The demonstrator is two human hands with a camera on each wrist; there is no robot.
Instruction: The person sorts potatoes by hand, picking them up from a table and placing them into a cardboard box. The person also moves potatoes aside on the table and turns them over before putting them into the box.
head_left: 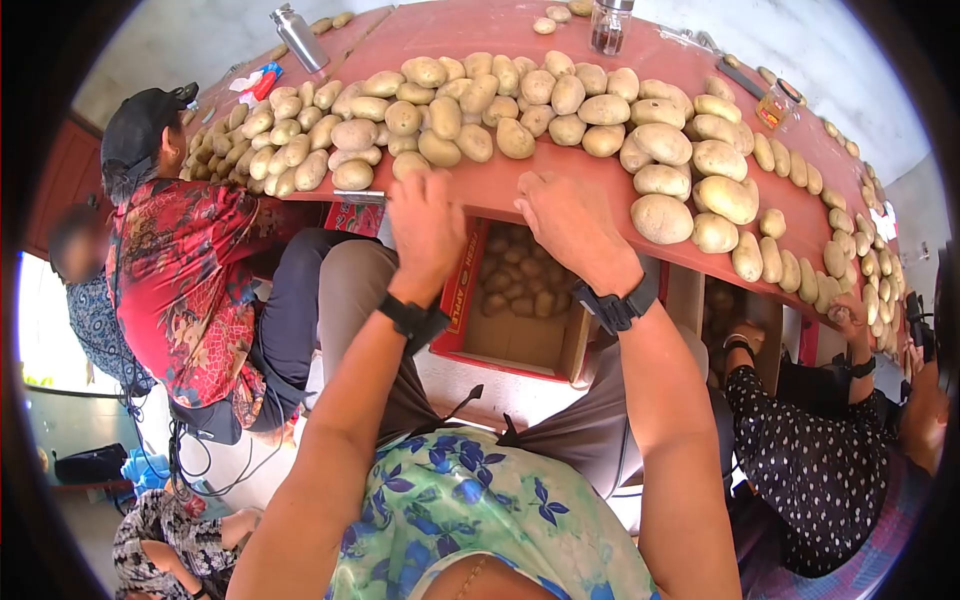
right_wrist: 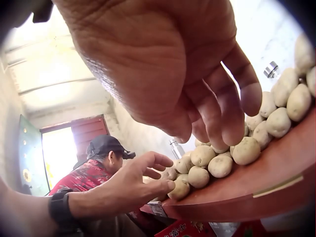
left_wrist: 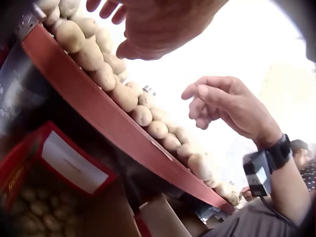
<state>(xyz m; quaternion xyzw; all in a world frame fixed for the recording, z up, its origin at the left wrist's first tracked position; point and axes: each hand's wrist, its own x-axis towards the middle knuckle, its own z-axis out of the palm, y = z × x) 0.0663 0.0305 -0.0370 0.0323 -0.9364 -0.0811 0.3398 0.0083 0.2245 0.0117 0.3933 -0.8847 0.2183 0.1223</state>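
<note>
My left hand (head_left: 428,225) hovers at the near edge of the red table (head_left: 570,178), its fingertips overlapping a potato (head_left: 410,165) in the head view. Nothing shows between its fingers in the left wrist view. To its right, my right hand (head_left: 578,228) is held over the same edge with loosely bent fingers and a bare palm (right_wrist: 143,64). Many potatoes (head_left: 515,139) lie in a long heaped row just beyond both hands. Larger potatoes (head_left: 662,218) sit at the right, near the table edge.
Under the table, an open red cardboard box (head_left: 520,345) holds potatoes. A steel bottle (head_left: 299,40) and a glass jar (head_left: 609,28) stand at the back. One person in a red patterned shirt (head_left: 185,270) sits at left, another in a dotted top (head_left: 815,450) at right.
</note>
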